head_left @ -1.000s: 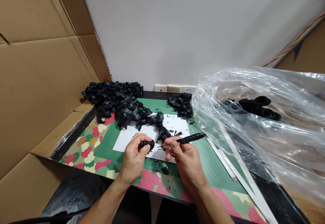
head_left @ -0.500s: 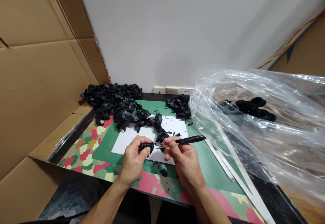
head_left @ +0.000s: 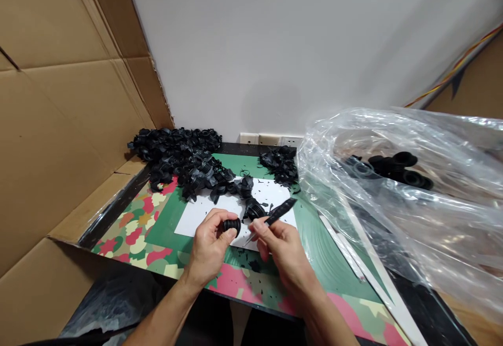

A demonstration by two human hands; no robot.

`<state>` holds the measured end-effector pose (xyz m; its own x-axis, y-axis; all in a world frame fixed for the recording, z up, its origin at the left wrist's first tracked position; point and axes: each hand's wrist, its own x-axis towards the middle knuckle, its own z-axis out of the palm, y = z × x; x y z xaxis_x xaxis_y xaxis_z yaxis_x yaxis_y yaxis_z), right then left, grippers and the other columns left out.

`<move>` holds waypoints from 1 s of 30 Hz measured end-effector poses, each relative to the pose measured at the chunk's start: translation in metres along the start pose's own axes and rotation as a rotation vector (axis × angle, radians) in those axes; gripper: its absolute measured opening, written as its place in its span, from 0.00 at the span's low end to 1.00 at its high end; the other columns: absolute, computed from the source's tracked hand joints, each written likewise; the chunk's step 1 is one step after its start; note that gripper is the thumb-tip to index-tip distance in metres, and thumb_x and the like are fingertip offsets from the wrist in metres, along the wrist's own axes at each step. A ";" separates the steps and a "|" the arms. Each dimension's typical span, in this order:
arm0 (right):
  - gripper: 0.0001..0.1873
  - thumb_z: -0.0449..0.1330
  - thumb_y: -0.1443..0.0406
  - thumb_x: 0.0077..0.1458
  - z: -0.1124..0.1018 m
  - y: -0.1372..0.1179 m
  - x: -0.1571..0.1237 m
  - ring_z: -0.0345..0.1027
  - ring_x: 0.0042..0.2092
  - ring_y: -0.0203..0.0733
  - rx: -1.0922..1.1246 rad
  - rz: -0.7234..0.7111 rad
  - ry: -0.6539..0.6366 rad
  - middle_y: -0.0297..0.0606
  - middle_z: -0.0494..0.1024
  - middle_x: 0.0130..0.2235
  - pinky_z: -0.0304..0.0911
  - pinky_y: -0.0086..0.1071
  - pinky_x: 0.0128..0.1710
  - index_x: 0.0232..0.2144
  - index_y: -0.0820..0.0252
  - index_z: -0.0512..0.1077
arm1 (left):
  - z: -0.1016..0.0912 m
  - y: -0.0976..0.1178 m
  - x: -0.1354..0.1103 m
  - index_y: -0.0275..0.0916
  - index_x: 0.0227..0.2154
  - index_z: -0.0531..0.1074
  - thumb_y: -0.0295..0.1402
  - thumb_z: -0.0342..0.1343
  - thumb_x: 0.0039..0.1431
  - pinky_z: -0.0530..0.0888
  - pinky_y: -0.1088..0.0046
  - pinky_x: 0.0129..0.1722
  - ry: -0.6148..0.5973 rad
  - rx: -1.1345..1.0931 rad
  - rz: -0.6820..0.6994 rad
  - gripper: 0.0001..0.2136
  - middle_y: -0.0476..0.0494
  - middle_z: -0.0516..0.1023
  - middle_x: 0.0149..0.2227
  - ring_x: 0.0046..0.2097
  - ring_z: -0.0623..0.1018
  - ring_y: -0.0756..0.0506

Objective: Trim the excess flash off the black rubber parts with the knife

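Over a white sheet of paper [head_left: 187, 219], my left hand [head_left: 209, 244] is closed on a short black ribbed rubber bellows [head_left: 232, 225], thumb and fingers round its side. Just to the right, my right hand [head_left: 280, 241] grips a slim black-handled tool [head_left: 282, 210] with a thin metal tip. That tip points down and left, a little apart from the bellows; its exact shape is too small to tell. Beyond the hands, another ribbed black piece [head_left: 254, 209] lies on the paper. Small black scraps [head_left: 254, 266] are scattered near the right hand.
A large pile of ribbed black rubber pieces [head_left: 176, 149] covers the back left. Thin black trimmings [head_left: 280, 163] are heaped at the back right. A clear plastic bag [head_left: 326, 142] holds more black parts [head_left: 393, 165]. Cardboard [head_left: 78, 105] stands at left; white strips [head_left: 349, 254] lie at right.
The tool has tilted from nearly level to slanted, handle end up and tip down and left. The bellows has turned slightly in my left hand, showing more of its ribs.
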<state>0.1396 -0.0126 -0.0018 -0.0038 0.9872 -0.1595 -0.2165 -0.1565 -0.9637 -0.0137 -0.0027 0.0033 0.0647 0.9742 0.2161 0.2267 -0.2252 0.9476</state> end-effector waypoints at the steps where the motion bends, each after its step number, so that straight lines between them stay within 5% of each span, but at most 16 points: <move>1: 0.22 0.62 0.48 0.46 0.001 -0.001 0.000 0.51 0.16 0.31 -0.037 0.027 -0.047 0.26 0.61 0.12 0.48 0.28 0.19 0.24 0.64 0.71 | 0.000 -0.001 0.000 0.39 0.35 0.76 0.26 0.56 0.50 0.69 0.74 0.33 -0.003 0.003 0.010 0.09 0.45 0.73 0.36 0.35 0.72 0.47; 7: 0.17 0.61 0.53 0.45 0.012 -0.005 0.000 0.51 0.17 0.30 -0.098 0.005 -0.096 0.25 0.61 0.14 0.47 0.26 0.18 0.21 0.62 0.70 | 0.001 0.002 -0.003 0.39 0.36 0.77 0.26 0.57 0.50 0.71 0.74 0.37 -0.013 -0.045 0.020 0.09 0.45 0.73 0.38 0.40 0.73 0.46; 17: 0.14 0.61 0.57 0.42 0.009 0.001 0.002 0.48 0.16 0.29 -0.039 0.022 -0.014 0.25 0.59 0.13 0.45 0.25 0.16 0.20 0.63 0.71 | 0.004 0.006 -0.003 0.34 0.33 0.76 0.30 0.64 0.41 0.61 0.80 0.19 0.084 -0.224 -0.220 0.13 0.56 0.63 0.17 0.20 0.63 0.55; 27: 0.15 0.62 0.56 0.45 0.009 0.004 0.002 0.49 0.16 0.29 -0.056 0.010 -0.051 0.25 0.59 0.13 0.47 0.26 0.17 0.21 0.63 0.71 | 0.001 0.007 0.000 0.36 0.26 0.78 0.27 0.64 0.39 0.68 0.78 0.23 0.169 -0.172 -0.165 0.08 0.48 0.75 0.27 0.24 0.70 0.52; 30: 0.16 0.63 0.54 0.47 0.002 0.002 -0.001 0.51 0.17 0.30 -0.022 -0.084 0.044 0.26 0.61 0.14 0.48 0.26 0.17 0.24 0.63 0.73 | 0.000 0.007 0.002 0.37 0.25 0.78 0.26 0.63 0.38 0.70 0.77 0.28 0.166 -0.128 -0.106 0.06 0.47 0.76 0.30 0.29 0.73 0.50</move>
<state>0.1375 -0.0142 -0.0028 0.0563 0.9946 -0.0869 -0.1932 -0.0745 -0.9783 -0.0123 -0.0026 0.0108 -0.1162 0.9834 0.1390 0.0979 -0.1280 0.9869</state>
